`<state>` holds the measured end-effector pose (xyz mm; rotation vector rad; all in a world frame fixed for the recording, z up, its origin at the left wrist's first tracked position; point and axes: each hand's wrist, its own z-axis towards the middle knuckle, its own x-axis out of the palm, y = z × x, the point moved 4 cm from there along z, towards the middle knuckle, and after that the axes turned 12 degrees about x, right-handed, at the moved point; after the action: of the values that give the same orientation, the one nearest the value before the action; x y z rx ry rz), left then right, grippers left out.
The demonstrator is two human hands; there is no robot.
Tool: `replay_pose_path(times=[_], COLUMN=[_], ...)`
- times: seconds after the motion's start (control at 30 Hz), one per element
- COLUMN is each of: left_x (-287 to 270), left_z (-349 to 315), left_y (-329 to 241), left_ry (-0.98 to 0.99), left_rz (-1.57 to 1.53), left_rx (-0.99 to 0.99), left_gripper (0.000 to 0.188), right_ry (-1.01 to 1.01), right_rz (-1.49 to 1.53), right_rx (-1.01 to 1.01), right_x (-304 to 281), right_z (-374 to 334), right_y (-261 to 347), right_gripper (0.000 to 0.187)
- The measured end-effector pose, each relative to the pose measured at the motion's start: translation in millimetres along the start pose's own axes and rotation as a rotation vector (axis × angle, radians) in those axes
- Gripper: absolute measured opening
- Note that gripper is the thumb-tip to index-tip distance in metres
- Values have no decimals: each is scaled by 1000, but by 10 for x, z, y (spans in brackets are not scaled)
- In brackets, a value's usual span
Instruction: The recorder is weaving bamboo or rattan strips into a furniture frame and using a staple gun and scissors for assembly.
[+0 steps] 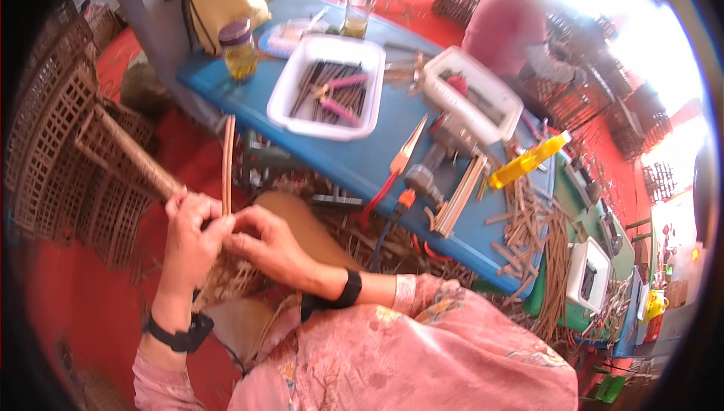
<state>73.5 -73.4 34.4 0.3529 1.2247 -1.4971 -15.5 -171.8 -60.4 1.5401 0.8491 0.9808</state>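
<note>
In front of my body, both hands meet at the lower end of a pair of thin brown strips [228, 158] that stand nearly upright. My left hand [190, 241] is closed round their lower end, with its thumb toward my right hand. The curled fingers of my right hand [275, 253] pinch at the same spot; the fingertips are partly hidden. A light-brown rod with a wrapped look [139, 154] slopes down from the upper left to my left hand's knuckles; whether I grip it too, I cannot tell. Below my hands is a blurred woven piece [226, 275].
A blue table [332, 162] holds a white tub [369, 121] with dark sticks and pink-handled pliers, lidded jars [240, 56], a yellow bottle [528, 161], a power tool [430, 173] and loose strips [520, 237]. Lattice baskets [60, 139] stack at left. Another person [505, 30] bends beyond the table.
</note>
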Motion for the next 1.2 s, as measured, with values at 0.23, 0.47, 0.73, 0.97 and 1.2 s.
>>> replay_pose_path(times=[0.23, 0.47, 0.73, 0.97, 1.2], left_x=[7, -28, -74, -64, -84], left_z=[-102, -77, -132, -150, -122], left_y=[-4, 16, 87, 102, 93], left_ry=[-26, -6, -21, -23, 10], left_rz=[-12, -33, -43, -14, 4], left_rx=[101, 10, -47, -67, -50], left_gripper=[28, 26, 29, 30, 30], right_ry=[91, 95, 60, 4, -486], right_rz=[69, 115, -29, -180, -410], right_rx=[203, 158, 77, 24, 85], right_x=[17, 66, 110, -329, -1913], right_z=[-29, 5, 61, -240, -762], right_y=[-105, -30, 28, 440, 924], right_gripper=[34, 32, 31, 37, 43])
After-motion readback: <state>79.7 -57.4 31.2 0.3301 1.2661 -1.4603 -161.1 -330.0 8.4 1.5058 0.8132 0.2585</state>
